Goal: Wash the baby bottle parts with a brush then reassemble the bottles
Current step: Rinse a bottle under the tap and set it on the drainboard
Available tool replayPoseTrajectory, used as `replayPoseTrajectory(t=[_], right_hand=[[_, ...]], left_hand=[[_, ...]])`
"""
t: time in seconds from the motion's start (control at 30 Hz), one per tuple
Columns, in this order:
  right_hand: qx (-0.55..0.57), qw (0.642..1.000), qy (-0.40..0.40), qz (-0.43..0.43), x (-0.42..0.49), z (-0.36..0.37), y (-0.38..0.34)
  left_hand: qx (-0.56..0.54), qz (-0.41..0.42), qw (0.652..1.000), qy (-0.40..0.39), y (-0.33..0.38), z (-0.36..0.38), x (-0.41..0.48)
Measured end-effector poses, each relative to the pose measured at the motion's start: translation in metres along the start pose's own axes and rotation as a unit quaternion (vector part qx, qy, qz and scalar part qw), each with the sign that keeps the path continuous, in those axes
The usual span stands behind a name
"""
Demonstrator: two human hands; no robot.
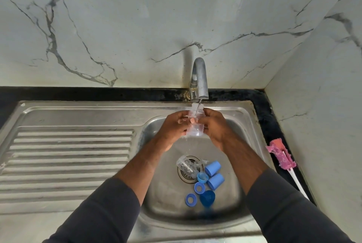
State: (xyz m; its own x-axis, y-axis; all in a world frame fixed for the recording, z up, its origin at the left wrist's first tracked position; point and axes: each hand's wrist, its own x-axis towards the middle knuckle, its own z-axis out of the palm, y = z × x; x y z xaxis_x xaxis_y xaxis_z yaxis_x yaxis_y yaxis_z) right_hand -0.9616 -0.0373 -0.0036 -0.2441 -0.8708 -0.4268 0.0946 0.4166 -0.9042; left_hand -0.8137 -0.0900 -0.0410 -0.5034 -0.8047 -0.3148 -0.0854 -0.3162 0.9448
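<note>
I am holding a clear bottle (195,130) right under the tap (199,78), my left hand (172,127) and right hand (215,127) curling round its sides and hiding much of it. Blue caps (213,168) and rings (190,200) are lying below the tap; a clear part (186,165) among them is looking blurred.

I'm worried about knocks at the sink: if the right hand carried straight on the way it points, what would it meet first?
Probably the left hand, which grips the same clear plastic bottle directly across from the right hand. The curved steel tap stands farther back; depth is unclear.
</note>
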Motion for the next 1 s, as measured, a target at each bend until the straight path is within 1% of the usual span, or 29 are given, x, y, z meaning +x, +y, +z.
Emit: replayPoseTrajectory(t=[0.1, 0.23, 0.37, 0.5, 0.57, 0.63, 0.73, 0.83, 0.93, 1.0], right_hand=[[0.011, 0.999, -0.004, 0.032, -0.007, -0.004, 0.004], [-0.020, 0.998, -0.001, 0.053, -0.013, -0.008, 0.011], [0.002, 0.999, -0.016, 0.042, -0.012, -0.006, 0.016], [0.029, 0.998, -0.030, 0.043, -0.014, -0.006, 0.015], [0.028, 0.997, -0.048, 0.053, -0.016, -0.007, 0.016], [0.051, 0.995, -0.056, 0.066, -0.017, -0.004, 0.019], [0.074, 0.995, -0.035, 0.060, -0.015, 0.003, 0.022], [0.113, 0.993, -0.013, 0.041, -0.010, 0.006, 0.019], [0.186, 0.982, -0.018, 0.030, -0.007, 0.007, 0.010], [0.196, 0.980, -0.025, 0.025, -0.006, 0.009, 0.007]], left_hand=[[0.053, 0.004, 0.998, 0.035, -0.006, 0.007, 0.000], [0.108, 0.019, 0.991, 0.076, -0.009, 0.010, 0.001], [0.092, 0.016, 0.995, 0.034, -0.006, 0.008, -0.003], [0.077, 0.018, 0.997, 0.015, -0.010, -0.003, -0.005], [0.084, 0.018, 0.996, 0.011, -0.013, -0.007, -0.006], [0.097, 0.026, 0.995, 0.020, -0.016, -0.008, -0.008], [0.094, 0.051, 0.994, 0.022, -0.017, -0.005, -0.012], [0.032, 0.036, 0.999, 0.017, -0.014, -0.007, -0.016], [0.035, 0.011, 0.999, -0.027, -0.009, -0.010, -0.017], [0.051, 0.014, 0.998, -0.022, -0.006, -0.011, -0.015]])
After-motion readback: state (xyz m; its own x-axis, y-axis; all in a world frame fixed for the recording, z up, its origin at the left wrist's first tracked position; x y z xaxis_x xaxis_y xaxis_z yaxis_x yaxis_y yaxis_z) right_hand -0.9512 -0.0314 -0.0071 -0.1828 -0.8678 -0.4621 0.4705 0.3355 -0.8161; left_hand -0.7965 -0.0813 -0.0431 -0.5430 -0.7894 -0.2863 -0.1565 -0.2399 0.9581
